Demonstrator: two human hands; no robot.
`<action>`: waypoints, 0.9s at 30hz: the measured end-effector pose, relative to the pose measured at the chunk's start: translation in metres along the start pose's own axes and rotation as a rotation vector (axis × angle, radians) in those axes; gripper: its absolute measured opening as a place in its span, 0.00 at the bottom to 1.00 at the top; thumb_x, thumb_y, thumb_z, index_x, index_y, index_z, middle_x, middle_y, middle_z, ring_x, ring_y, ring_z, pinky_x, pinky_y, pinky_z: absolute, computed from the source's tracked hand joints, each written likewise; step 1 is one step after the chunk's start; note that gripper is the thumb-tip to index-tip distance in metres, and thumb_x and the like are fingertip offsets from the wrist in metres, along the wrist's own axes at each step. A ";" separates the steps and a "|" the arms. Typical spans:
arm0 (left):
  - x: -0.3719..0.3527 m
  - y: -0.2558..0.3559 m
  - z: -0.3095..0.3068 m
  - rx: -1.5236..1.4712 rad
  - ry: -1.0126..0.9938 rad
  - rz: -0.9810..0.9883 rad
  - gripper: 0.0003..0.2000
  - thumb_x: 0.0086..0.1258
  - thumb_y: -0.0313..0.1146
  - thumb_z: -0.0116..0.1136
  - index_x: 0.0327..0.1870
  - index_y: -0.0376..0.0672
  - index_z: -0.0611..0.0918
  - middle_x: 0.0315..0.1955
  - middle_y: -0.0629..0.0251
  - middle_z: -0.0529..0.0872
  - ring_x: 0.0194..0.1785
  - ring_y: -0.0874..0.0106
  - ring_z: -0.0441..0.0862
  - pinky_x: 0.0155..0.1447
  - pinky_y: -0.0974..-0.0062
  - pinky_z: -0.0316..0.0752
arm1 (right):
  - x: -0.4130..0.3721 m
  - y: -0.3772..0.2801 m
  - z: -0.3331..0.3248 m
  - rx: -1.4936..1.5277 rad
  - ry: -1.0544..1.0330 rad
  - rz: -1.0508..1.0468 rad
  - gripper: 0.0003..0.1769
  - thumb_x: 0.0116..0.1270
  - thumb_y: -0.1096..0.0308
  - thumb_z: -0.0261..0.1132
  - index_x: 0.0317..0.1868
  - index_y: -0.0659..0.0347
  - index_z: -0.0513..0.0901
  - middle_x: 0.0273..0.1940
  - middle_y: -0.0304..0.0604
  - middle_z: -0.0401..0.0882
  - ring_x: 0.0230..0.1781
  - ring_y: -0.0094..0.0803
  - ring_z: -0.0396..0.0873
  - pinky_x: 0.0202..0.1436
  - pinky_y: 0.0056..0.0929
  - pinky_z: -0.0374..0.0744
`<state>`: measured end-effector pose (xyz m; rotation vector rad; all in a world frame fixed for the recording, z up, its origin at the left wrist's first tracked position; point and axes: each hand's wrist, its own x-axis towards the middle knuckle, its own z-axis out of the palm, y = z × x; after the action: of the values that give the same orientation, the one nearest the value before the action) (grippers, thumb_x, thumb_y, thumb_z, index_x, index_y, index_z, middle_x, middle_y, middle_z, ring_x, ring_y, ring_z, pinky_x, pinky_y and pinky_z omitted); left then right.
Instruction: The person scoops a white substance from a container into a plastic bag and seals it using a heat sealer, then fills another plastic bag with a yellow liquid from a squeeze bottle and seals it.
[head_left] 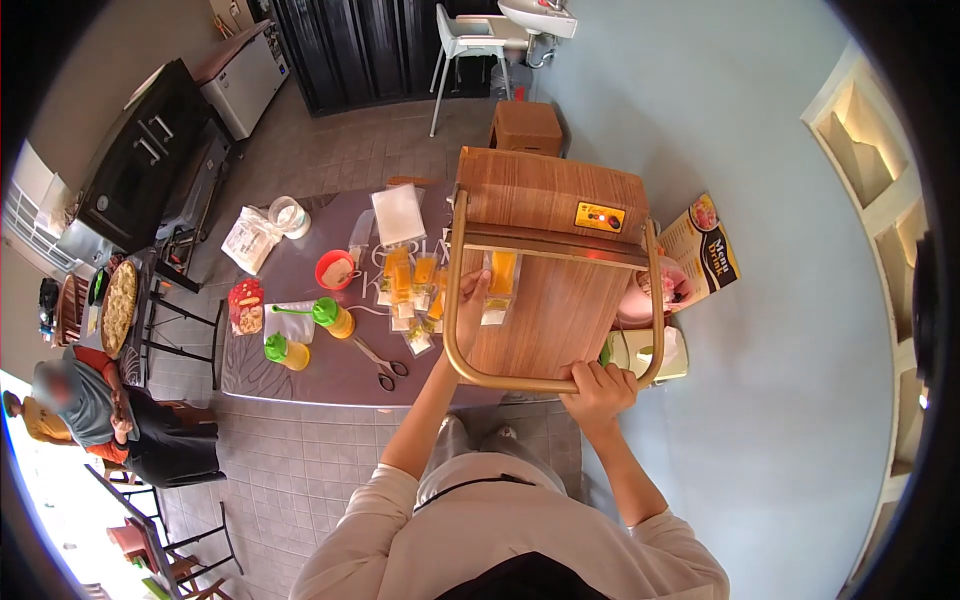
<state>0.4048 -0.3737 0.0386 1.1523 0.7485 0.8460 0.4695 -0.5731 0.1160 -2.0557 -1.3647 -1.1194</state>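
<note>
**Bar in one hand, pouch at the other**

Nearest me, at bottom centre, my right hand was closed in a full fist round the lower run of the gold handle bar. The bar looked like rigid metal tube, smooth and likely a little slick. I judged the straight lower stretch the best place to hold it, near the middle so the frame would swing evenly.

Just beyond, my left hand reached up inside the handle's loop. Its fingertips lay against the left edge of the orange-filled pouch. I could not tell whether they pinched it or only steadied it. The pouch lay on the sloping wooden face of the sealing machine, at the centre of the frame. I took it for thin film over liquid: soft, light, saggy and slippery. It seemed best held by its flat edges rather than squeezed at the belly.

Left of the machine, more filled pouches lay on the table. With them were scissors, two green-capped squeeze bottles and a red bowl. A menu card leaned at the right, and a person sat at far lower left.
</note>
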 end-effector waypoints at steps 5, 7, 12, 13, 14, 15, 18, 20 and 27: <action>0.003 -0.005 -0.002 0.009 0.005 0.059 0.14 0.66 0.38 0.58 0.41 0.34 0.81 0.29 0.68 0.83 0.35 0.81 0.77 0.41 0.83 0.71 | 0.001 -0.002 0.000 0.003 0.013 0.012 0.13 0.37 0.68 0.61 0.11 0.49 0.62 0.11 0.31 0.58 0.12 0.27 0.59 0.20 0.26 0.55; 0.004 -0.006 -0.003 -0.006 0.004 0.059 0.14 0.66 0.38 0.58 0.41 0.33 0.81 0.29 0.67 0.83 0.34 0.81 0.77 0.41 0.83 0.71 | 0.002 -0.001 -0.001 0.001 0.016 0.009 0.13 0.37 0.68 0.61 0.11 0.49 0.62 0.11 0.31 0.58 0.12 0.27 0.60 0.20 0.26 0.55; 0.002 -0.002 -0.002 0.000 -0.015 0.038 0.16 0.68 0.40 0.55 0.43 0.33 0.80 0.27 0.71 0.81 0.31 0.83 0.72 0.37 0.84 0.67 | 0.000 -0.001 0.000 0.004 0.013 0.014 0.13 0.37 0.67 0.61 0.11 0.50 0.62 0.11 0.31 0.58 0.12 0.27 0.60 0.20 0.26 0.55; 0.002 -0.001 -0.002 0.020 -0.007 0.051 0.16 0.68 0.40 0.55 0.43 0.33 0.80 0.27 0.72 0.81 0.31 0.83 0.72 0.37 0.84 0.67 | 0.000 -0.001 0.001 0.007 0.015 0.014 0.14 0.36 0.67 0.61 0.11 0.50 0.62 0.11 0.31 0.58 0.12 0.27 0.60 0.20 0.27 0.55; 0.001 0.000 -0.001 0.040 0.000 0.063 0.16 0.68 0.40 0.55 0.44 0.33 0.80 0.27 0.72 0.81 0.31 0.83 0.72 0.37 0.84 0.67 | 0.000 -0.001 0.001 0.010 0.015 0.014 0.14 0.36 0.67 0.62 0.11 0.49 0.62 0.11 0.31 0.58 0.12 0.27 0.60 0.19 0.27 0.55; 0.003 -0.004 -0.002 0.040 0.000 0.065 0.16 0.68 0.40 0.55 0.44 0.33 0.80 0.27 0.72 0.81 0.31 0.83 0.72 0.37 0.84 0.67 | 0.000 -0.001 0.000 0.010 0.017 0.014 0.14 0.36 0.67 0.62 0.11 0.49 0.62 0.11 0.31 0.58 0.12 0.27 0.60 0.19 0.27 0.55; 0.008 -0.014 -0.004 0.022 0.005 0.096 0.16 0.67 0.40 0.56 0.44 0.33 0.80 0.27 0.71 0.81 0.31 0.83 0.72 0.37 0.84 0.67 | 0.001 -0.002 -0.002 0.024 0.004 0.015 0.14 0.36 0.67 0.62 0.11 0.49 0.62 0.11 0.31 0.59 0.12 0.27 0.60 0.20 0.27 0.55; 0.010 -0.017 -0.005 0.016 -0.004 0.094 0.16 0.67 0.40 0.56 0.44 0.33 0.80 0.28 0.71 0.81 0.31 0.82 0.73 0.38 0.84 0.67 | 0.002 -0.001 -0.002 0.017 -0.011 0.011 0.14 0.36 0.67 0.62 0.11 0.49 0.62 0.11 0.31 0.59 0.12 0.27 0.61 0.20 0.27 0.55; 0.004 -0.006 -0.003 0.032 -0.011 0.079 0.16 0.67 0.40 0.57 0.44 0.33 0.80 0.29 0.71 0.81 0.32 0.82 0.73 0.39 0.83 0.67 | 0.001 -0.001 -0.001 0.013 -0.001 0.002 0.13 0.36 0.67 0.62 0.11 0.49 0.63 0.11 0.31 0.60 0.12 0.27 0.61 0.20 0.27 0.55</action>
<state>0.4051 -0.3698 0.0321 1.2206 0.7127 0.8959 0.4685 -0.5734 0.1172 -2.0477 -1.3670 -1.1061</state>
